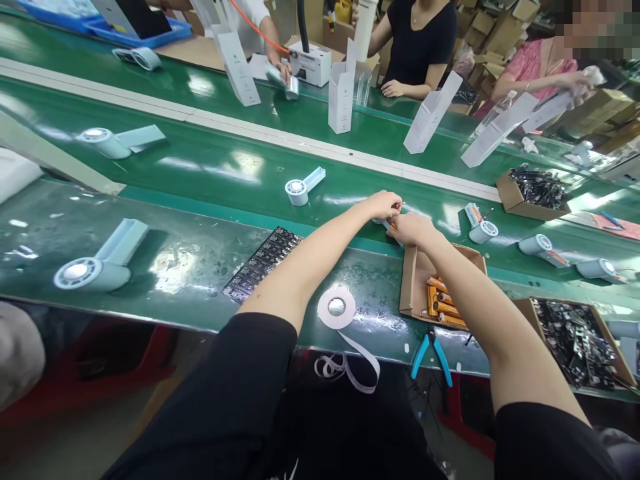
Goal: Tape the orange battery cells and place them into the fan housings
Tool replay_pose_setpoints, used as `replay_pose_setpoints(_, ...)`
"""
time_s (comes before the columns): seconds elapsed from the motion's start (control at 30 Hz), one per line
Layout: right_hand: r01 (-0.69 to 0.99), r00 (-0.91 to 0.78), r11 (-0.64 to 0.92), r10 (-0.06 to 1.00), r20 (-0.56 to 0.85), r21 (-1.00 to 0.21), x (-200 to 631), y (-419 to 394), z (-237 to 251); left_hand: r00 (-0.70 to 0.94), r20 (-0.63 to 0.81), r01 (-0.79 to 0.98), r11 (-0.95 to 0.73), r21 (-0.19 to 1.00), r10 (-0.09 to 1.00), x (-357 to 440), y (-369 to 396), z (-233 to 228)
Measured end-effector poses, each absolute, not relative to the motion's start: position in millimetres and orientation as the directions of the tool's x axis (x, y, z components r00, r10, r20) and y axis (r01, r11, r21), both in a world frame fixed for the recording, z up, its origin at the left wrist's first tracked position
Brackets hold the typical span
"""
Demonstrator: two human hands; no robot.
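Over the near edge of the belt, my left hand [386, 204] and my right hand [413, 229] meet, fingers closed, around a light blue handheld fan [384, 223]. Most of that fan is hidden by the hands; a bit of orange shows beside my right fingers. At my left fingertips there is a tiny dark end, too small to name. Below my right forearm, a cardboard box [409, 283] holds several orange batteries [443, 303]. Another light blue fan body [299, 191] lies on the belt left of my hands.
Near me are a roll of white tape [325, 313], a circuit board panel [260, 263] and blue-handled pliers [421, 357]. Boxes of dark parts [575, 340] stand right. More fans [93, 273] lie along the belt and bench. Across, people work among white cartons [341, 100].
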State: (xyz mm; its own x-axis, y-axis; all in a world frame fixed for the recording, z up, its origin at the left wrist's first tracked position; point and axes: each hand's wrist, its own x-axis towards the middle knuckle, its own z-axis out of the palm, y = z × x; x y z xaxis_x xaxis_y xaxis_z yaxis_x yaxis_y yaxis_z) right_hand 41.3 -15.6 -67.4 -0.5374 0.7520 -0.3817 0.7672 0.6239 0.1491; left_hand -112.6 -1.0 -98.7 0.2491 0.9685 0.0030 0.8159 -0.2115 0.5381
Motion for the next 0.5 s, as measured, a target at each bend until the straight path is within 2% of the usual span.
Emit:
replay_pose_setpoints(0.13, 0.769, -0.536, 0.619, 0.762, -0.364, 0.161, 45.3, -18.8, -67.4, 0.234, 0.031, 0.810, -0.213, 0.547, 0.972, -95.3, -21.5, -85.3)
replay_pose_setpoints(0.3, 0.748, -0.595, 0.647, 0.752, -0.284, 0.147, 50.7, -25.5, -61.5, 0.201, 0.141, 0.809, -0.246, 0.534, 0.969, -83.2, -85.3, -50.4)
replay_pose_setpoints(0.4, 0.672, -0.718, 0.736, 0.675, -0.170, 0.084, 50.5, -28.6, -54.1, 0.139, 0.200, 0.855, -0.219, 0.469, 0.970, -92.0, -141.5, -39.0)
replay_pose_setpoints(0.5, 0.570, -0.822, 0.821, 0.569, 0.032, 0.030, 47.9, -27.9, -54.1, 0.091, 0.225, 0.901, -0.176, 0.396, 0.970, -101.6, -211.2, -61.9)
